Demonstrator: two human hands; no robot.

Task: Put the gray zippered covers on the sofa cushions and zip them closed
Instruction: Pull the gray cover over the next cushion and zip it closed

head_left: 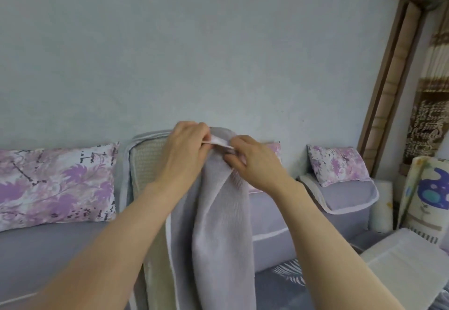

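A gray zippered cover point(222, 215) hangs in long folds in front of me, held up at chest height. My left hand point(185, 150) pinches its top edge, with a pale strip of the cover between the fingers. My right hand point(255, 161) grips the same top edge just to the right. Behind the cover stands an upright sofa cushion point(145, 161) with beige waffle fabric, a gray piped cover partly around its top and left side. The zipper itself is hidden by my fingers.
A gray sofa point(48, 256) runs along the blue wall, with floral purple pillows at the left point(56, 183) and right point(336, 164). A covered gray cushion point(349, 195) lies at the right. White foam pads point(398, 258) and a printed mat point(422, 193) sit at the far right.
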